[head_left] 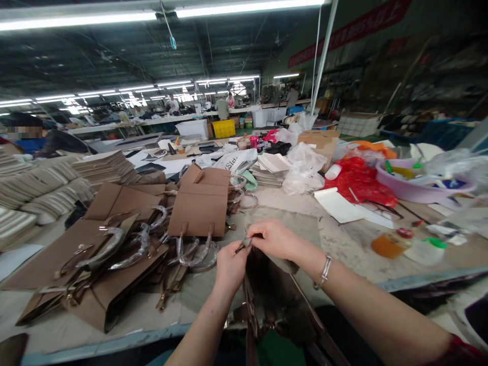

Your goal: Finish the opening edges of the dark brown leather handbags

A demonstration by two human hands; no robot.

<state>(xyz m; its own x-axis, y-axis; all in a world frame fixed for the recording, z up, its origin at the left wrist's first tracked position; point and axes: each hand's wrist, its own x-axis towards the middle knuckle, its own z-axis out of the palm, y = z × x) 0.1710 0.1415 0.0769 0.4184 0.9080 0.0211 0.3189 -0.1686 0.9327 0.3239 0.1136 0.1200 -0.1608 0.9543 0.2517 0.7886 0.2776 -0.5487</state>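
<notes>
My left hand (230, 265) and my right hand (275, 238) meet over the near edge of the worktable (343, 239), both pinching a small dark piece (246, 243) between their fingertips. A silver bracelet (325, 271) circles my right wrist. Directly below the hands stands a dark brown bag (274, 305) with its mouth open toward me. A brown bag panel with plastic-wrapped handles (200, 203) lies flat just beyond my left hand.
A heap of brown bags with wrapped handles (99, 254) covers the left of the table. Stacked card sheets (46, 188) sit further left. To the right lie red plastic (356, 180), a lilac basin (419, 185) and an orange jar (391, 243). People work in the background.
</notes>
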